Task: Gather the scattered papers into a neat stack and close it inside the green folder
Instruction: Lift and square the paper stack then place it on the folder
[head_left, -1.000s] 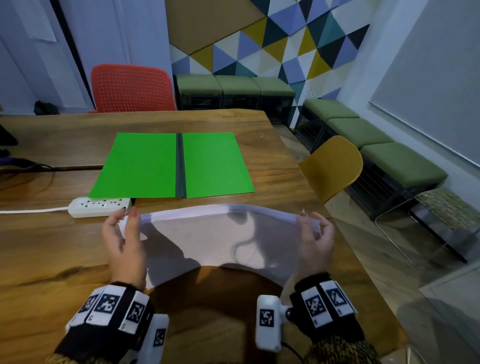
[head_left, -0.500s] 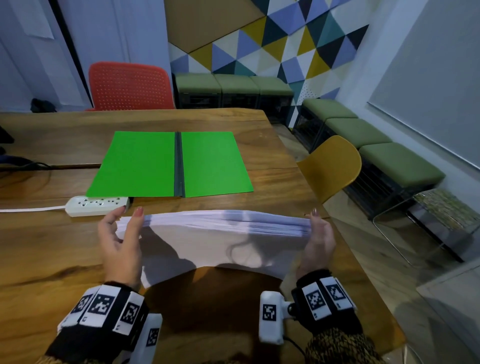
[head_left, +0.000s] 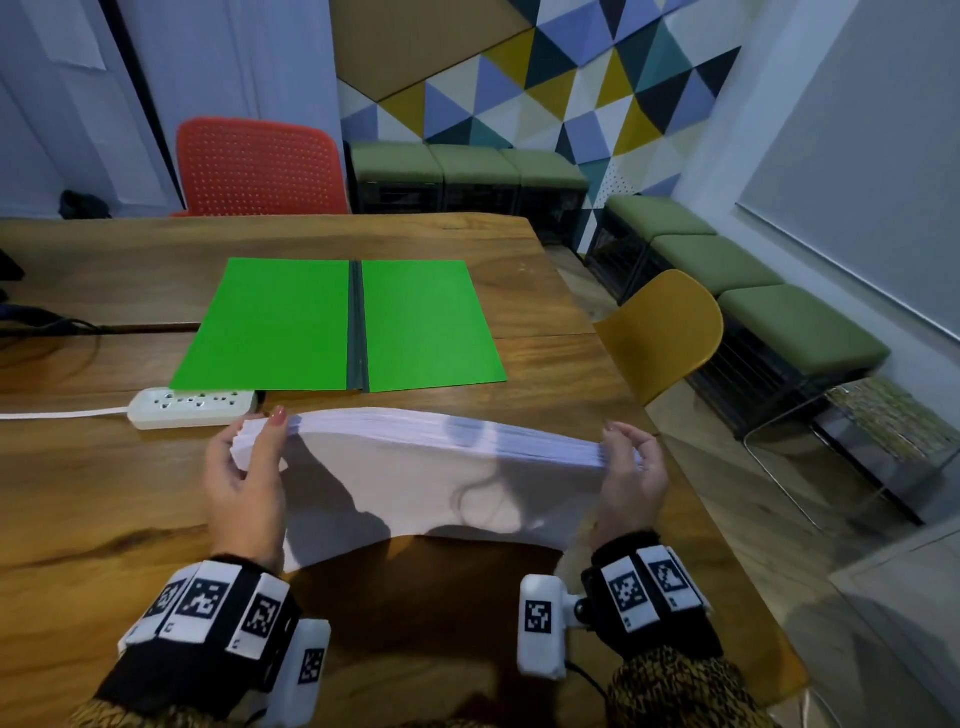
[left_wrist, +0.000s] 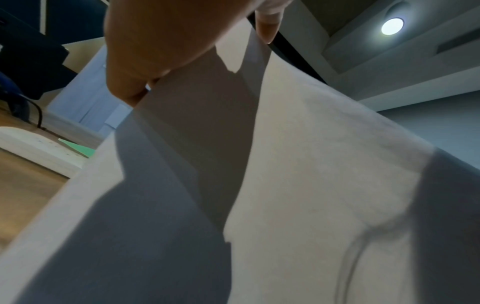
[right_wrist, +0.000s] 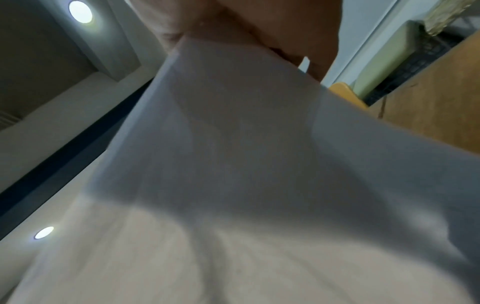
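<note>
Both sets of fingers pinch the ends of the paper stack (head_left: 441, 467): the left hand (head_left: 244, 478) grips its left end, the right hand (head_left: 631, 475) its right, holding it bowed above the wooden table (head_left: 78, 493). Beyond it the green folder (head_left: 337, 325) lies open flat, a white power strip (head_left: 192, 408) just beside its near left corner.

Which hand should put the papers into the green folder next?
Neither alone, I think. The left hand and right hand each grip one end of the sagging paper stack, so both should carry it. The green folder lies open straight ahead, beyond the stack, favouring neither side.
</note>
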